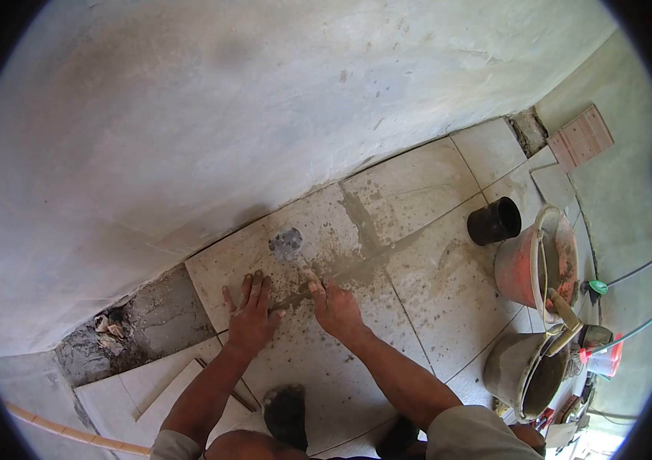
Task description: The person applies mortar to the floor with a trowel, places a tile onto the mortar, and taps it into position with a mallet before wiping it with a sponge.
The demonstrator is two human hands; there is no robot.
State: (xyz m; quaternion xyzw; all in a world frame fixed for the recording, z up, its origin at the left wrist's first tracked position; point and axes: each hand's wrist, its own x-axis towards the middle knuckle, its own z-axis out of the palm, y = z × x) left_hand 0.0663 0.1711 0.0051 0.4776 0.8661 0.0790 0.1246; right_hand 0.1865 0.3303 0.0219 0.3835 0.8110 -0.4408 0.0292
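Fingers of the left hand [250, 315] are spread wide and press flat on the floor tile [318, 253], palm down. Just beside it, the right hand [336, 307] is closed around the handle of a trowel [290, 247]; its blade, loaded with grey mortar, lies on the tile just beyond the fingertips, near the wet joint. The handle is mostly hidden inside the fist. Further right stand a black pipe piece [494, 221], an orange bucket [533, 261] and a grey bucket [525, 368], partly cut off by the dark lens border.
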